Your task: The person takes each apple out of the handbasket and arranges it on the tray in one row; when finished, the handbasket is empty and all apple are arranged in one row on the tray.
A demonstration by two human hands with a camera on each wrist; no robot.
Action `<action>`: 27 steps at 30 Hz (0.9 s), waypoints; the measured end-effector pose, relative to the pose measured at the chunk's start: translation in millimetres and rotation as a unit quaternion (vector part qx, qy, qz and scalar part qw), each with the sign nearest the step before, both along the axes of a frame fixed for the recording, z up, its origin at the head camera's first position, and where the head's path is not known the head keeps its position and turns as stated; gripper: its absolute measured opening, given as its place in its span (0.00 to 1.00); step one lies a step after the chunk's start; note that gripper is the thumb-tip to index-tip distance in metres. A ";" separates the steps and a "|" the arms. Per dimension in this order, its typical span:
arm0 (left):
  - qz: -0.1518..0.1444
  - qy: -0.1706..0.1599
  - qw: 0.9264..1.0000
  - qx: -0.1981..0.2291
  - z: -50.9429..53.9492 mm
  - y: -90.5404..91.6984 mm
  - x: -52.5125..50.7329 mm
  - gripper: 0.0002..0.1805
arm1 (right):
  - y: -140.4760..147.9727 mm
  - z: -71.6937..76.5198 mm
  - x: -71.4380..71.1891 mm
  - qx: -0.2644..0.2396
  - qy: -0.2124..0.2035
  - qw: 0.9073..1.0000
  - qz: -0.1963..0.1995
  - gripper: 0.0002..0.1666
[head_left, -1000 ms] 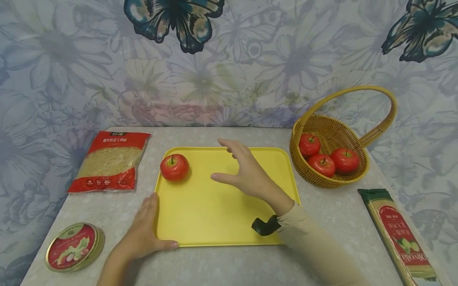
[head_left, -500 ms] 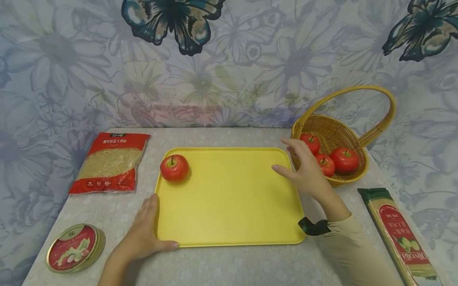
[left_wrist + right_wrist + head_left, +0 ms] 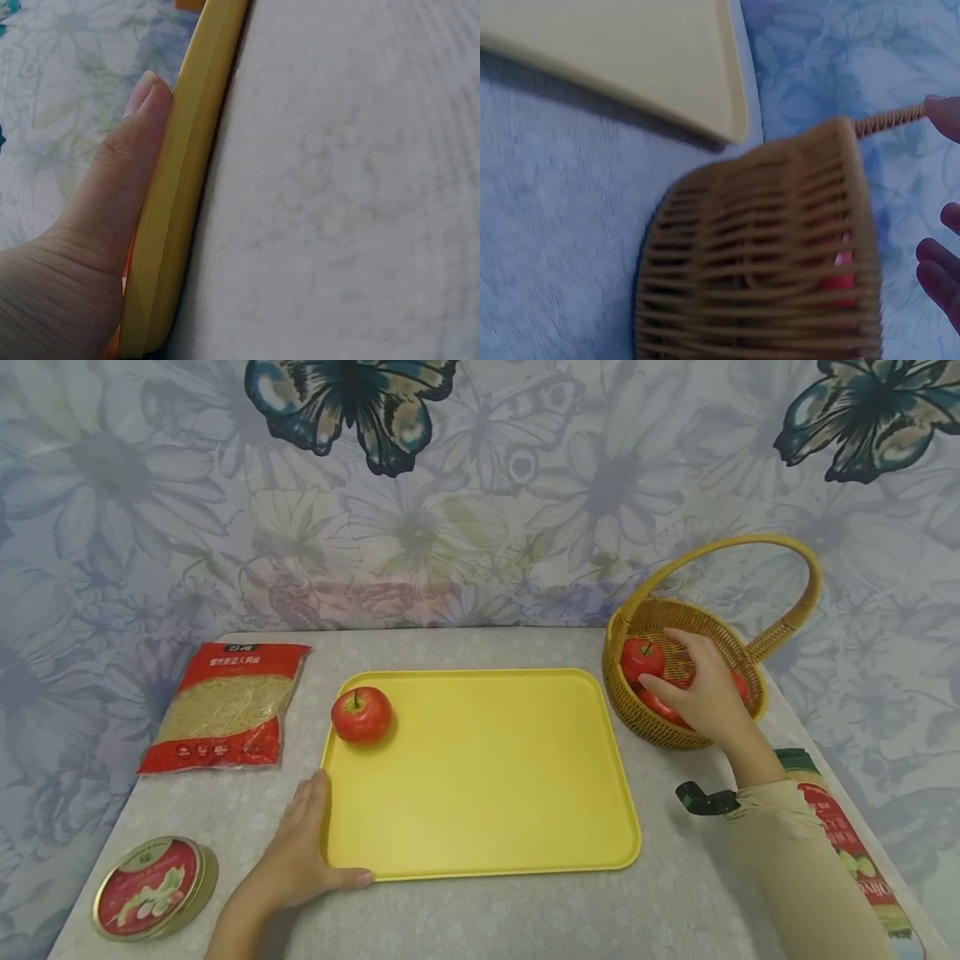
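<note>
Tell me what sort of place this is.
Probably a staged tabletop for handling food: a yellow tray, a basket of apples and a butterfly-print backdrop right behind.

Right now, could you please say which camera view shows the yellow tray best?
The head view, which shows the yellow tray nearly whole, the left hand covering one corner. The left wrist view shows only an outer edge; the right wrist view, one corner portion.

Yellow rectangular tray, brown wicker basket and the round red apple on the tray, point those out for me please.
Yellow rectangular tray [image 3: 480, 777], head view: bare middle of its flat surface.
Brown wicker basket [image 3: 761, 259], right wrist view: its woven outer wall.
Round red apple [image 3: 362, 717] on the tray, head view: its rounded side.
</note>
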State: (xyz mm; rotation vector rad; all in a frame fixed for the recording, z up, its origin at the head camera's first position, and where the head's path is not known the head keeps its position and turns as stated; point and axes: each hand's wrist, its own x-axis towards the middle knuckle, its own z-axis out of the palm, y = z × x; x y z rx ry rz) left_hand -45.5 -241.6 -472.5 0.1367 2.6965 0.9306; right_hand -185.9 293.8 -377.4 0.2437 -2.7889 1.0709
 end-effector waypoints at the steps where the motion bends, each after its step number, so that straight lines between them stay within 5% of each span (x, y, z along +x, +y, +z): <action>1: 0.000 0.000 1.000 0.001 0.3 0.2 0.4 0.87 | 3.0 0.1 -2.9 0.002 -0.008 1.000 -0.001 0.47; 17: 0.008 -0.008 1.000 0.003 -0.8 0.1 -1.9 0.87 | 18.9 1.0 -61.7 0.073 -0.150 0.986 0.026 0.55; 27: 0.007 -0.008 1.000 0.003 -0.4 0.2 -1.4 0.87 | 16.8 -8.9 -72.9 0.107 -0.215 0.971 0.012 0.64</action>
